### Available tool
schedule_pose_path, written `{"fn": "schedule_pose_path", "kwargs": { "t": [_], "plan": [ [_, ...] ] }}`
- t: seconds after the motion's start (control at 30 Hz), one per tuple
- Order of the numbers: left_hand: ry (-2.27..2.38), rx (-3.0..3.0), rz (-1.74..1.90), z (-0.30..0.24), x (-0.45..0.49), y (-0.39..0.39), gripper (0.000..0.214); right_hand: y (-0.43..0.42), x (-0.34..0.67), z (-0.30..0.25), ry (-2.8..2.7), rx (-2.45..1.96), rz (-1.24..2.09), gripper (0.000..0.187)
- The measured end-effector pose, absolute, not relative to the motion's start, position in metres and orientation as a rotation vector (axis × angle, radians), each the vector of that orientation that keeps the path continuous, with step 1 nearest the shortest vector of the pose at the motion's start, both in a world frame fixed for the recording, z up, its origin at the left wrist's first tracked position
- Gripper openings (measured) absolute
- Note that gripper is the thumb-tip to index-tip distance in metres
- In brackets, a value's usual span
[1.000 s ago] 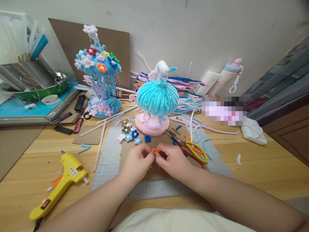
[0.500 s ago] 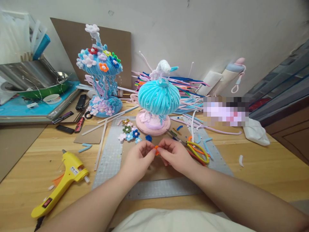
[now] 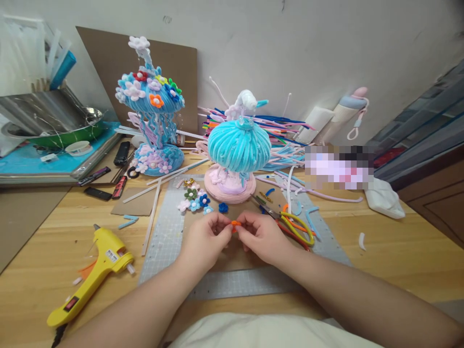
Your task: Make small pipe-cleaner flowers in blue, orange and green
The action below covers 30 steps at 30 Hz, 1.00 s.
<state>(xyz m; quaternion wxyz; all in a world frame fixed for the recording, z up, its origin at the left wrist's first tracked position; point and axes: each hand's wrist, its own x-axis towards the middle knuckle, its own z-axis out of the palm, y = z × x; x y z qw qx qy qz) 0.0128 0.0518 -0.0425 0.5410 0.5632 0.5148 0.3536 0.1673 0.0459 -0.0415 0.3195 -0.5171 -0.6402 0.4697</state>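
Both my hands meet over the grey cutting mat (image 3: 163, 241) and pinch a small orange pipe cleaner piece (image 3: 235, 224) between their fingertips. My left hand (image 3: 205, 239) is closed on its left end, my right hand (image 3: 263, 235) on its right end. Just beyond my fingers lie several small pipe cleaner flowers (image 3: 195, 199) in blue, white and green. Behind them stands a blue pipe cleaner mushroom on a pink base (image 3: 237, 150). A taller blue mushroom decorated with flowers (image 3: 150, 106) stands further left.
A yellow glue gun (image 3: 92, 273) lies at the left front of the wooden table. Yellow-handled scissors (image 3: 290, 223) rest right of my right hand. A heap of coloured pipe cleaners (image 3: 282, 135) lies against the wall. Glue sticks (image 3: 152, 212), cardboard and a metal bowl (image 3: 47, 118) are at the left.
The orange piece has been bent from a short straight stub into a tighter curl between my fingertips. My hands rose slightly and stayed together; the view shifted a little.
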Motion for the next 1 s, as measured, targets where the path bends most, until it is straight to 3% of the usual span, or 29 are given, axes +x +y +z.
{"fn": "schedule_pose_path", "kwargs": {
  "t": [0.17, 0.47, 0.7, 0.83, 1.0],
  "plan": [
    [1.208, 1.289, 0.801, -0.041, 0.013, 0.051, 0.009, 0.046, 0.168, -0.044, -1.74, -1.428, 1.116, 0.014],
    [1.261, 1.146, 0.756, -0.04, 0.023, 0.047, 0.013, 0.04, 0.164, -0.041, -2.033, -1.47, 0.609, 0.02],
    [1.161, 1.28, 0.853, -0.041, 0.017, 0.051, 0.011, 0.048, 0.165, -0.042, -1.775, -1.45, 1.076, 0.012],
    [1.086, 1.03, 0.898, -0.034, 0.017, 0.053, 0.017, 0.051, 0.166, -0.039, -1.45, -1.309, 1.467, 0.016],
    [1.008, 0.831, 0.93, -0.03, 0.017, 0.053, 0.024, 0.051, 0.165, -0.039, -1.465, -1.224, 1.443, 0.014]
  ]
}}
